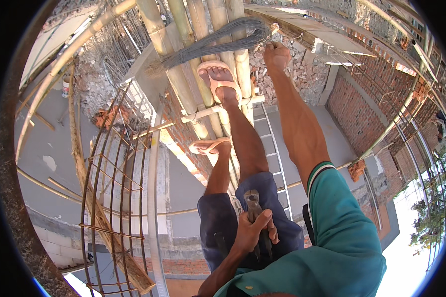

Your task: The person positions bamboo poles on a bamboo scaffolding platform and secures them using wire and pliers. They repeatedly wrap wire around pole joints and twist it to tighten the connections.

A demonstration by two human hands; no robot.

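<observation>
My left hand [254,228], held in front of my lap, is closed around the handles of a pair of pincers [253,197], with their rounded head pointing away from me. My right arm reaches far forward, and my right hand [277,55] is a closed fist beside the looped end of a bundle of grey binding wire [208,45]. Whether a strand is between those fingers is too small to tell. The bundle lies across several bamboo poles [197,22], its loose ends fanning out to the left.
My sandalled feet [218,76] stand on the bamboo poles, high above a grey floor [183,193]. A ladder [274,153] leans below to the right. On the left rises a rebar cage [115,183] beside a wooden pole [79,143]. Broken bricks [305,69] and brick walls [357,106] are beyond.
</observation>
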